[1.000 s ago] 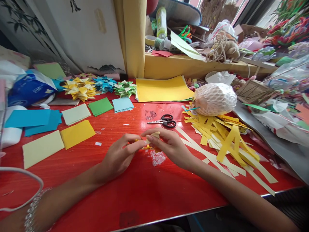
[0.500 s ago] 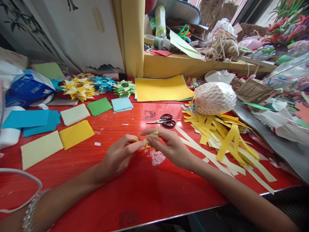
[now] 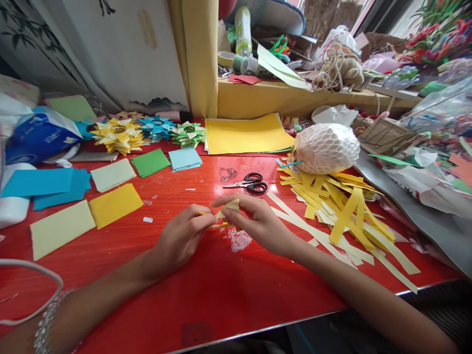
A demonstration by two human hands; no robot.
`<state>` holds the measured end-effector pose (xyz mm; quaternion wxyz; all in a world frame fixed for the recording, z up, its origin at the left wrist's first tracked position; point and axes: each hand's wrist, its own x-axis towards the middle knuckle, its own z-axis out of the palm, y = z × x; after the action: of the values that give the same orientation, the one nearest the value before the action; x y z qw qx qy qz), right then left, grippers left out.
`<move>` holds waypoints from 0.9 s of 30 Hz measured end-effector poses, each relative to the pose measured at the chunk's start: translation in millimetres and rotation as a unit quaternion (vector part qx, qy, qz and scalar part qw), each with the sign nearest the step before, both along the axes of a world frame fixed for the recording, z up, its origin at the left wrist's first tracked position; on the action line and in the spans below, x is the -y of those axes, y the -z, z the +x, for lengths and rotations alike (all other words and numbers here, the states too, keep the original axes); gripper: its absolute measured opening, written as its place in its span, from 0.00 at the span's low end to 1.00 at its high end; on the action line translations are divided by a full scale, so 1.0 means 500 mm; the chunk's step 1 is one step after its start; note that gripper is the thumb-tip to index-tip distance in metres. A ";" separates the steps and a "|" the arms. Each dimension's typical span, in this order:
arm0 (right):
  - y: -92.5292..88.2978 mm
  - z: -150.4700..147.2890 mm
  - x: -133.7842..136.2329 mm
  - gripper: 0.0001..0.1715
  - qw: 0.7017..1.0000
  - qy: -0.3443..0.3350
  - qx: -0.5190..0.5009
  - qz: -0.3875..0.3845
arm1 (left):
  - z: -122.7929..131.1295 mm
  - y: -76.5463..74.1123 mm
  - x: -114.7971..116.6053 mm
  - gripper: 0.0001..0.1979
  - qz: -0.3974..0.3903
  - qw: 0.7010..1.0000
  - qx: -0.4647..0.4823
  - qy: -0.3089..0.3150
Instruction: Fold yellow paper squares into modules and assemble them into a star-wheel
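Note:
Both my hands meet over the middle of the red table (image 3: 155, 295). My left hand (image 3: 188, 228) pinches the left end of a small folded piece of yellow and cream paper (image 3: 229, 207). My right hand (image 3: 258, 216) grips its other side between thumb and fingers. Much of the folded paper is hidden by my fingers. Black-handled scissors (image 3: 250, 183) lie just beyond my hands. To the right are loose yellow paper strips (image 3: 342, 211) and cream strips (image 3: 306, 228).
At left are cut cream (image 3: 62, 230), yellow (image 3: 116, 204), green (image 3: 150, 162) and blue (image 3: 40, 182) papers. Folded paper star shapes (image 3: 120, 135) stand behind. A yellow sheet stack (image 3: 247, 135) and a net-wrapped round object (image 3: 328, 147) sit at the back. Clutter fills the ledge (image 3: 265, 98).
My left fingers have shifted slightly left along the folded paper, and more of its cream part shows. The whole view has moved a little.

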<state>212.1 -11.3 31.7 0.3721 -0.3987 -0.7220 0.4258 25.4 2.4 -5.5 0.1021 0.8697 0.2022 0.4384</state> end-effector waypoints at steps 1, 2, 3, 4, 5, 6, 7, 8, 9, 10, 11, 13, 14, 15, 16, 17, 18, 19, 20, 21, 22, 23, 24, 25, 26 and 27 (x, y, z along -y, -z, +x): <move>0.001 0.000 0.000 0.10 1.000 -0.003 -0.008 -0.009 | 0.000 0.001 0.000 0.15 0.000 1.000 0.001 0.001; 0.001 0.000 0.000 0.11 1.000 -0.005 -0.015 -0.017 | 0.000 0.002 -0.001 0.15 0.000 1.000 0.003 0.001; 0.001 0.000 0.000 0.12 0.999 -0.006 -0.022 -0.024 | -0.001 0.004 -0.001 0.15 -0.001 1.000 0.008 0.001; 0.001 0.000 0.000 0.12 0.999 -0.007 -0.028 -0.030 | 0.000 0.005 -0.002 0.15 -0.003 1.000 0.013 0.003; 0.001 0.001 0.000 0.13 0.999 -0.008 -0.032 -0.035 | 0.000 0.006 -0.003 0.15 -0.006 1.000 0.020 0.007; 0.000 0.001 0.000 0.13 0.999 -0.009 -0.035 -0.039 | 0.000 0.008 -0.004 0.15 -0.010 1.000 0.027 0.012; 0.000 0.001 0.000 0.12 0.998 -0.011 -0.036 -0.042 | 0.000 0.009 -0.004 0.16 -0.015 0.999 0.034 0.018; -0.001 0.001 0.000 0.12 0.998 -0.013 -0.036 -0.045 | 0.000 0.009 -0.005 0.16 -0.017 0.999 0.039 0.023; -0.001 0.001 -0.001 0.12 0.998 -0.014 -0.036 -0.046 | 0.001 0.010 -0.005 0.16 -0.017 0.999 0.041 0.025; -0.001 0.001 -0.001 0.12 0.998 -0.014 -0.035 -0.045 | 0.001 0.009 -0.005 0.16 -0.015 0.999 0.040 0.024; -0.001 0.001 -0.001 0.11 0.998 -0.015 -0.034 -0.044 | 0.001 0.009 -0.005 0.16 -0.012 0.999 0.036 0.021; -0.001 0.001 -0.001 0.11 0.998 -0.019 -0.034 -0.039 | 0.001 0.006 -0.003 0.16 -0.009 1.000 0.024 0.014; -0.001 0.002 -0.001 0.11 0.999 -0.021 -0.034 -0.037 | 0.001 0.005 -0.002 0.16 -0.008 1.000 0.018 0.014; -0.001 0.002 0.000 0.11 0.999 -0.023 -0.034 -0.034 | 0.001 0.004 -0.001 0.15 -0.009 1.000 0.014 0.014; -0.001 0.002 0.000 0.11 0.999 -0.025 -0.033 -0.032 | 0.000 0.003 -0.001 0.15 -0.011 1.000 0.012 0.015; -0.001 0.002 0.000 0.11 0.999 -0.028 -0.031 -0.027 | 0.000 0.002 0.000 0.14 -0.013 1.000 0.012 0.015; -0.002 0.002 0.000 0.11 0.999 -0.030 -0.027 -0.021 | -0.001 0.002 0.000 0.14 -0.013 1.000 0.013 0.014; -0.002 0.002 0.000 0.11 0.999 -0.031 -0.022 -0.012 | -0.001 0.001 0.000 0.13 -0.013 1.000 0.014 0.013; -0.002 0.002 0.000 0.11 0.999 -0.032 -0.016 0.001 | -0.001 0.001 0.000 0.13 -0.013 1.000 0.014 0.012; -0.002 0.002 -0.001 0.11 0.999 -0.031 -0.007 0.020 | -0.001 0.001 0.000 0.13 -0.012 1.000 0.014 0.011; -0.002 0.003 -0.002 0.10 0.999 -0.028 0.005 0.044 | -0.001 0.001 -0.001 0.13 -0.011 1.000 0.015 0.012; -0.001 0.003 -0.002 0.10 0.997 -0.024 0.019 0.074 | -0.001 0.001 -0.001 0.14 -0.011 1.000 0.015 0.014; 0.001 0.004 -0.004 0.10 0.993 -0.021 0.033 0.109 | -0.001 0.000 -0.001 0.14 -0.013 1.000 0.014 0.015; 0.002 0.004 -0.004 0.11 0.988 -0.018 0.048 0.144 | -0.001 0.000 -0.002 0.14 -0.015 1.000 0.013 0.015; 0.004 0.005 -0.005 0.11 0.982 -0.017 0.061 0.177 | -0.002 0.000 -0.002 0.15 -0.018 1.000 0.012 0.015; 0.005 0.006 -0.006 0.12 0.976 -0.019 0.072 0.206 | -0.002 0.001 -0.002 0.15 -0.020 1.000 0.012 0.016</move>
<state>214.9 -8.5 29.3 0.3852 -0.3298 -0.8264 0.2449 24.2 3.5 -6.0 0.1286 0.8654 0.1960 0.4430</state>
